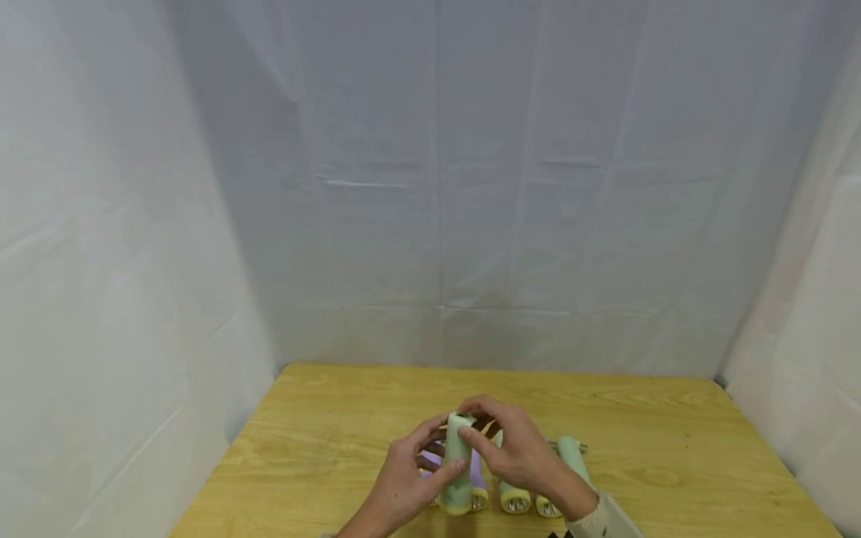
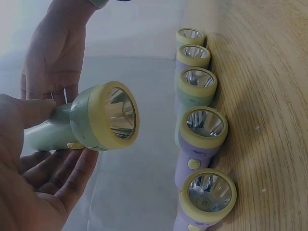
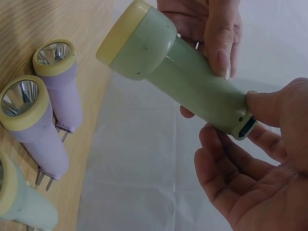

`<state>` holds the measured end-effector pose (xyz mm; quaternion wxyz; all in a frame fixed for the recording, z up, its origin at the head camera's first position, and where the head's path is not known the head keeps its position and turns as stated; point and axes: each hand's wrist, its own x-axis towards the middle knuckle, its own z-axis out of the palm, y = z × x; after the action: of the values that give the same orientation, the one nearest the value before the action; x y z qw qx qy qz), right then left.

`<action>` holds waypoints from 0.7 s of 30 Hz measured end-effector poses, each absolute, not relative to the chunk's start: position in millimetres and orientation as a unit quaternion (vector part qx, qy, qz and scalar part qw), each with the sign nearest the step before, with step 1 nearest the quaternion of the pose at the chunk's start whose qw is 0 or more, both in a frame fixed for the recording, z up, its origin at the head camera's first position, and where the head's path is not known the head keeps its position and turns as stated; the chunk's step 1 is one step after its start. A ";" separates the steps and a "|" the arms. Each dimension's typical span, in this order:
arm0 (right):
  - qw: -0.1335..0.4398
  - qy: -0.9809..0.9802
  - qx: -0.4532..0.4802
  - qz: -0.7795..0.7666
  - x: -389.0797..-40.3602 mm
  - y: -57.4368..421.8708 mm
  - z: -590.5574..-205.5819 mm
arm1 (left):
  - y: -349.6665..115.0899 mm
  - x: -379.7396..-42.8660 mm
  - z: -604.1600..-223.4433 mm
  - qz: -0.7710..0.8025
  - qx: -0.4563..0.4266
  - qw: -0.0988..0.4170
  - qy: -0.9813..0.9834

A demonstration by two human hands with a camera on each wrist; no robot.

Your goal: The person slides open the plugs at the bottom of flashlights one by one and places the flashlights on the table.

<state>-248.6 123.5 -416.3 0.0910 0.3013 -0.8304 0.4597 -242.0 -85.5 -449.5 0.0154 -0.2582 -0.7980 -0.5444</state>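
Note:
A pale green flashlight (image 1: pixel 459 448) with a cream-yellow head ring is held up between both hands, its lens end pointing down toward the near side. My left hand (image 1: pixel 403 478) grips its body, thumb along one side and fingers round the other. At the tail end, my right hand (image 1: pixel 521 452) pinches the flashlight with thumb and fingertips. The right wrist view shows a dark slot (image 3: pixel 248 126) in that tail, close to the right thumb. In the left wrist view the clear lens and reflector (image 2: pixel 120 113) face the camera, with a yellow switch (image 2: pixel 75 145) on the body.
Several more flashlights lie in a row on the wooden table (image 1: pixel 336 418), including a purple one (image 2: pixel 192 161) and a green one (image 1: pixel 572 456). Metal prongs (image 3: pixel 45 180) stick out of the tail of one purple flashlight. White sheeting (image 1: pixel 437 187) hangs behind and at both sides.

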 end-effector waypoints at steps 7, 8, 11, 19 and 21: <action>0.097 -0.830 0.301 0.460 -248.8 125.5 -414.8 | -85.7 -239.5 -448.8 -0.544 -0.255 0.001 -0.800; 0.098 -0.830 0.299 0.461 -248.9 125.8 -414.6 | -85.9 -239.4 -449.0 -0.544 -0.255 -0.002 -0.799; 0.100 -0.829 0.299 0.462 -249.2 126.3 -414.6 | -86.9 -238.9 -449.5 -0.549 -0.254 -0.012 -0.796; 0.110 -0.826 0.308 0.458 -250.0 125.6 -418.6 | -87.4 -238.5 -452.8 -0.549 -0.248 -0.018 -0.798; 0.108 -0.828 0.307 0.457 -250.0 125.4 -418.7 | -87.4 -238.4 -453.5 -0.547 -0.246 -0.019 -0.800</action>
<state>-250.0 125.4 -418.7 0.1080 0.3075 -0.8275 0.4571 -238.4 -87.4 -453.5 -0.0187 -0.2464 -0.8001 -0.5465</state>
